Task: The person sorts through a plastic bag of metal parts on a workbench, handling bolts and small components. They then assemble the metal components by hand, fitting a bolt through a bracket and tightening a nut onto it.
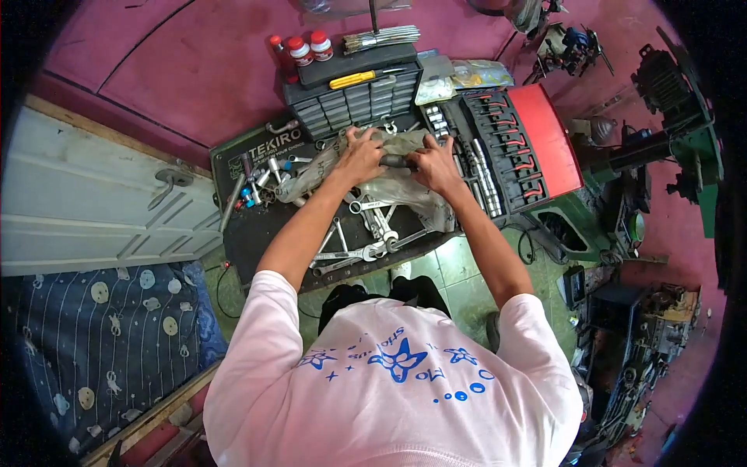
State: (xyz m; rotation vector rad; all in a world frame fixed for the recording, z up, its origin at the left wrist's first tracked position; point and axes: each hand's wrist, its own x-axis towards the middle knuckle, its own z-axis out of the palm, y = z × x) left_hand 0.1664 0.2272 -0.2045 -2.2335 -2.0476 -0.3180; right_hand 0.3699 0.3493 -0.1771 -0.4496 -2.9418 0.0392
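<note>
Both of my hands are over a crumpled translucent plastic bag point(377, 184) on the dark workbench top point(272, 229). My left hand point(360, 158) has its fingers bent at the bag's upper left, close to a dark cylindrical piece point(395, 161). My right hand point(436, 163) has its fingers curled at the right end of that dark piece, gripping it. Combination wrenches point(373, 205) lie below the bag. Sockets and small tools point(257, 183) are heaped to the left of it.
A drawer cabinet point(354, 101) with a yellow screwdriver point(352, 79) stands behind. An open red tool case point(545, 140) is at the right, near a green machine point(685, 156). A white door point(101, 187) is at the left.
</note>
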